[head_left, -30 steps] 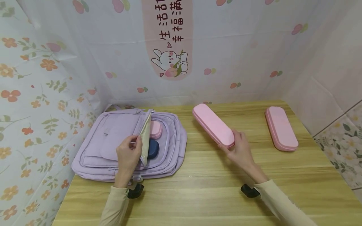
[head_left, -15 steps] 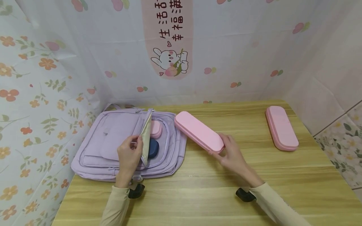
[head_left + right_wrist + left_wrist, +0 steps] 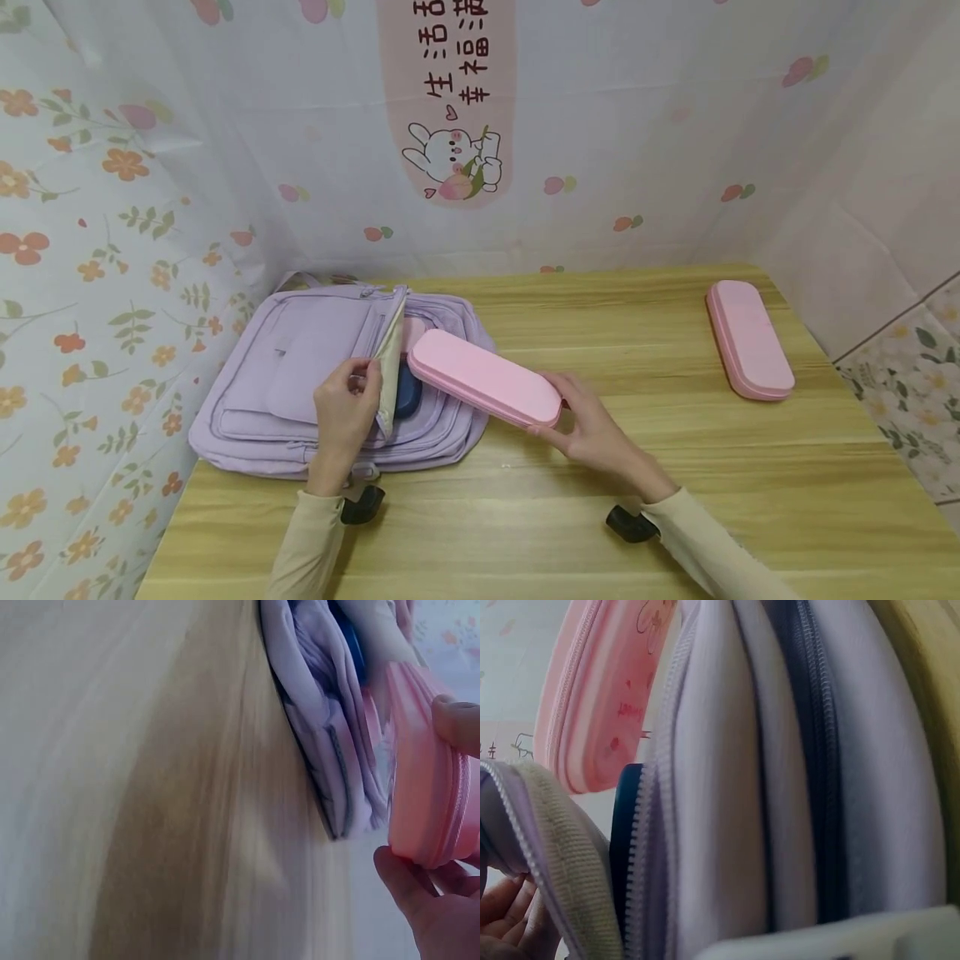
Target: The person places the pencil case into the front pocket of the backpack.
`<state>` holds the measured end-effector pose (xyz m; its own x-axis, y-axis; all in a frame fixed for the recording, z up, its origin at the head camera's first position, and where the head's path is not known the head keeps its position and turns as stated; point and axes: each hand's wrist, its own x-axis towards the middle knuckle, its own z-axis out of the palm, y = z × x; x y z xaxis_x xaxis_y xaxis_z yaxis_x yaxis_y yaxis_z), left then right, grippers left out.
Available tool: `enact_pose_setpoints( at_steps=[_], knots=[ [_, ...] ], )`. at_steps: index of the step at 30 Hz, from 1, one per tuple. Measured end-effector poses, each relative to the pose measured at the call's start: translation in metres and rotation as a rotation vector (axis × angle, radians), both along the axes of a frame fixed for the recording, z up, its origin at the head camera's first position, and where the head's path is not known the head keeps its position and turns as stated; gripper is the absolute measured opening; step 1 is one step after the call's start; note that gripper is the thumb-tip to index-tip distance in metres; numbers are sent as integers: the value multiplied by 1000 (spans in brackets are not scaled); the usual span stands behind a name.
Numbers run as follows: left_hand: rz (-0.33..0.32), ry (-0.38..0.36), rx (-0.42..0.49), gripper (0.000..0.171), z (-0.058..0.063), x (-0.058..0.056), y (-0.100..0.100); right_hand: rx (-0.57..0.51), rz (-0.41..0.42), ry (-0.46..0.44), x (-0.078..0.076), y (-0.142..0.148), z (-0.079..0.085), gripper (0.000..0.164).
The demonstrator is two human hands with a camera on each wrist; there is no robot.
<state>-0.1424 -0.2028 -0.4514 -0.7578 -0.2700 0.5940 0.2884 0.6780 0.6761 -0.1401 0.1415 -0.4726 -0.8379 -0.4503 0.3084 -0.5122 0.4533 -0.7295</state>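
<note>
A lilac backpack [image 3: 307, 358] lies flat on the left of the table, its front pocket unzipped. My left hand [image 3: 347, 408] pinches the pocket's flap [image 3: 388, 362] and holds it raised; the zip edge and cream lining [image 3: 566, 847] show in the left wrist view. Inside the pocket are a dark blue case [image 3: 408, 390] and a small pink case [image 3: 412, 330], both partly covered. My right hand [image 3: 592, 425] grips the near end of a long pink zipped pencil case [image 3: 487, 377], thumb on one side and fingers on the other. Its far end overlaps the pocket opening.
A second long pink pencil case [image 3: 750, 339] lies at the right of the wooden table [image 3: 675, 350]. A patterned white curtain [image 3: 600, 142] hangs behind the table and along its left side.
My right hand has carried the pencil case left and slightly nearer, from beside the backpack to over its opening. My left hand keeps holding the flap in nearly the same place.
</note>
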Motion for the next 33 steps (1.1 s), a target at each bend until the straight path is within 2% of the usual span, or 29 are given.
enact_pose_setpoints(
  at_steps=[4,11,22,28,33],
  knots=[
    [-12,-7,-3,9,2,-1,0,-37,21,-58,2,-4,-3,71],
    [-32,21,72,11,15,-2,-4,-166,-10,-160,0,-7,-3,73],
    [-62,35,57,12,39,-5,-10,-220,-31,-130,-9,-16,2,79],
    [-83,25,67,13,46,-6,-10,-227,-28,-72,-16,-25,5,73],
    [-109,23,77,12,49,-7,-7,-268,10,-89,-21,-32,9,75]
  ],
)
